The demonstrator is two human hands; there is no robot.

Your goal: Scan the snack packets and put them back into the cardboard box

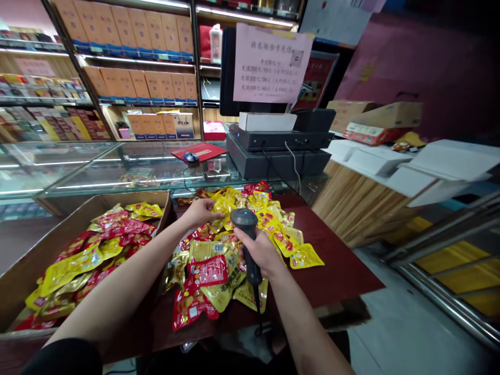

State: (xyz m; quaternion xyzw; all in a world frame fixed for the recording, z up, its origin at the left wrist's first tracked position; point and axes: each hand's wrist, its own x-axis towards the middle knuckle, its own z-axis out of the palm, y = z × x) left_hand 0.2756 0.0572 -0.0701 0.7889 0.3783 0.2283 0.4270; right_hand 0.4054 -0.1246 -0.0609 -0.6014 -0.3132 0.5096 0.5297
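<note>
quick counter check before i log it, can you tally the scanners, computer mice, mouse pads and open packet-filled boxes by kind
Black handheld scanner: 1
Dark, shiny computer mouse: 1
Red flat mouse pad: 1
Open brown cardboard box of packets: 1
Total: 4

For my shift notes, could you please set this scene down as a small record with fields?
Left hand: at the yellow packets in the pile
Right hand: gripping a dark handheld scanner, over the pile
Pile: red, yellow and gold packets on a dark red tabletop
Left of pile: open cardboard box holding similar packets
Beyond: glass counter with a mouse on a red mat
Screen: pink paper sign across it
</note>
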